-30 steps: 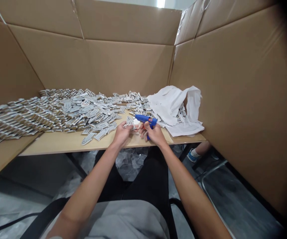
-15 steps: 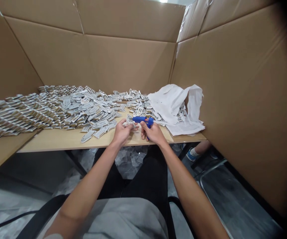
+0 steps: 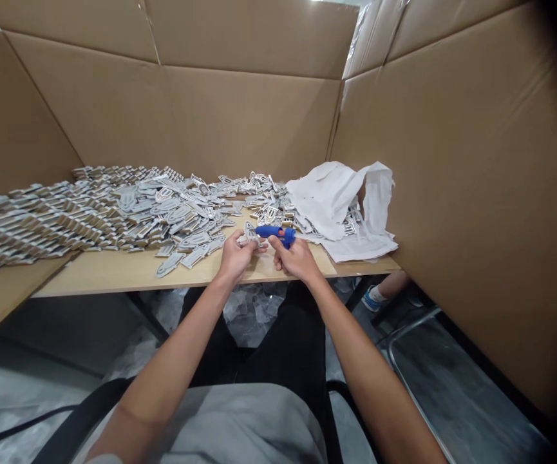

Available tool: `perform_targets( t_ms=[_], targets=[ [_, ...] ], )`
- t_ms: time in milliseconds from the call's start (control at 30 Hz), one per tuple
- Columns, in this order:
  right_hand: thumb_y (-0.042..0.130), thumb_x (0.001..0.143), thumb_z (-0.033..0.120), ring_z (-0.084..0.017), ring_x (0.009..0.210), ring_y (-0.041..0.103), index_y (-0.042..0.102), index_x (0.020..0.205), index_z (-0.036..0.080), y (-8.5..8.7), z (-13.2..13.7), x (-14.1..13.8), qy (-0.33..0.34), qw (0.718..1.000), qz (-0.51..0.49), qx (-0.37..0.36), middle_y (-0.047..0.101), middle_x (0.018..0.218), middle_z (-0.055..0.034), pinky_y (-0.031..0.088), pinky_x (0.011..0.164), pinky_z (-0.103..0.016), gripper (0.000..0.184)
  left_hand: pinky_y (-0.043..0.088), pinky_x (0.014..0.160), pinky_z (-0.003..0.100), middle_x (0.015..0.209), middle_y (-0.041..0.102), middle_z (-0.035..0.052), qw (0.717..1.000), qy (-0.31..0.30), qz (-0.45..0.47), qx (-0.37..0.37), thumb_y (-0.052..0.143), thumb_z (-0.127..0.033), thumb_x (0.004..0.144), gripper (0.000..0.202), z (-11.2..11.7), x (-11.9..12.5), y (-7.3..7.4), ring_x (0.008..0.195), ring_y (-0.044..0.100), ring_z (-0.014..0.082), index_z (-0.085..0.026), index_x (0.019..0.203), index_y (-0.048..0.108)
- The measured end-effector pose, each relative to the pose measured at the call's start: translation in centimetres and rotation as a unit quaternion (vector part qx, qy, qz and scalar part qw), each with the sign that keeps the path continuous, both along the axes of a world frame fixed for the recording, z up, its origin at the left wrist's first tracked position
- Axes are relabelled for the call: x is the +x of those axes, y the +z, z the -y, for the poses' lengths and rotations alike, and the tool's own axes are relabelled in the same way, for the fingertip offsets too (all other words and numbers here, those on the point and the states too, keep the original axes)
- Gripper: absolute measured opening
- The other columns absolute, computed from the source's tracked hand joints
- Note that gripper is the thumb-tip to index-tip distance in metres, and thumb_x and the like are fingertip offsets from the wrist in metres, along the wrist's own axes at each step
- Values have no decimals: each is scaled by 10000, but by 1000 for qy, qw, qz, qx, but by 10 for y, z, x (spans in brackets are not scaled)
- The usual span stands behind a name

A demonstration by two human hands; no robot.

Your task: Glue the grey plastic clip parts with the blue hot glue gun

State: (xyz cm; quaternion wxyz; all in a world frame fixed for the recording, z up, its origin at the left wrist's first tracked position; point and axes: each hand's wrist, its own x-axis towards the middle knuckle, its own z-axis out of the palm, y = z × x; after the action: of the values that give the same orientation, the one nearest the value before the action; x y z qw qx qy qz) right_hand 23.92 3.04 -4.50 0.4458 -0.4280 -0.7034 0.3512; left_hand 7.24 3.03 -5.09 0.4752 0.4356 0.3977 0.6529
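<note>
My right hand (image 3: 296,259) is wrapped round the handle of a blue glue gun (image 3: 276,234), its nozzle pointing left. Between the fingers of my left hand (image 3: 236,256) is a small grey-and-white cut-out piece (image 3: 250,231), held upright just at the nozzle. Whether nozzle and piece touch, I cannot tell. Behind my hands lies a loose heap of similar flat pieces (image 3: 271,212), some with letter-like cut-outs. More of them are piled (image 3: 181,212) to the left of my left hand.
Stacked rows of pieces (image 3: 41,216) fill the table's left side. A crumpled white sheet (image 3: 324,196) covers pieces at the right. Cardboard walls (image 3: 249,122) enclose the wooden table (image 3: 114,270). Below, clear scraps (image 3: 254,316) litter the floor, and a person's shoe (image 3: 371,300) shows at the right.
The glue gun has tilted and shifted slightly to the left, and its handle is now more hidden by my right hand. My left hand stays nearly still with the piece.
</note>
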Motion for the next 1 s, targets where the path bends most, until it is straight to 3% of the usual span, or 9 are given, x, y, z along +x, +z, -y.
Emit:
perform_targets(
  t_ms=[267,433,533,600,667,767,867,1000],
  targets=[
    [566,935,752,-178,470,609,636,733,242,-3,0,-3,-10,999,4,43,618,545,7,484,528,-282,553,626,736,342,833,767,43,1000,23,-14,7,825,-225,686,384,-2,-1,-4,749,769,227,-176,987,591],
    [614,957,646,-260,782,698,725,859,255,-8,1,-10,-54,984,54,159,709,752,-49,530,750,-338,418,582,659,275,781,755,28,997,46,-53,24,855,-328,712,417,-6,-5,-10,678,743,198,-184,1008,600],
    [625,952,647,-265,814,695,710,886,234,-9,3,-11,-122,970,32,207,723,831,-79,524,790,-346,426,577,667,271,796,759,31,997,54,-52,29,874,-358,700,436,-6,-4,-13,677,743,190,-202,961,561],
    [598,946,694,-248,725,687,673,826,228,-8,4,-10,-164,968,7,188,694,743,-62,530,752,-338,487,580,678,287,812,766,26,998,59,-27,21,893,-366,680,497,-6,-2,-13,687,751,201,-228,942,495],
    [575,927,751,-226,630,683,637,764,227,-7,3,-8,-159,978,-14,133,653,637,-34,540,687,-319,552,568,660,292,801,762,21,998,63,-12,16,902,-378,669,536,-4,-1,-12,684,749,211,-244,923,449],
    [548,903,805,-183,505,650,632,756,217,-6,0,-5,-95,992,-61,50,636,574,-17,516,540,-273,612,516,627,262,770,741,30,994,93,-46,30,862,-401,714,425,-3,-2,-9,678,717,195,-228,872,508],
    [536,884,837,-142,423,596,622,764,210,-5,-3,-4,-26,991,-133,-6,657,608,-22,439,403,-243,644,469,634,250,737,699,28,979,174,-88,60,788,-391,784,259,-2,-6,-8,681,656,169,-191,793,623],
    [576,837,861,-140,432,621,602,754,207,-5,-5,-3,48,981,-179,-46,644,629,-17,428,355,-226,660,453,672,259,709,647,12,970,211,-92,82,715,-341,840,195,-5,-9,-9,678,593,155,-183,743,656]
  ],
)
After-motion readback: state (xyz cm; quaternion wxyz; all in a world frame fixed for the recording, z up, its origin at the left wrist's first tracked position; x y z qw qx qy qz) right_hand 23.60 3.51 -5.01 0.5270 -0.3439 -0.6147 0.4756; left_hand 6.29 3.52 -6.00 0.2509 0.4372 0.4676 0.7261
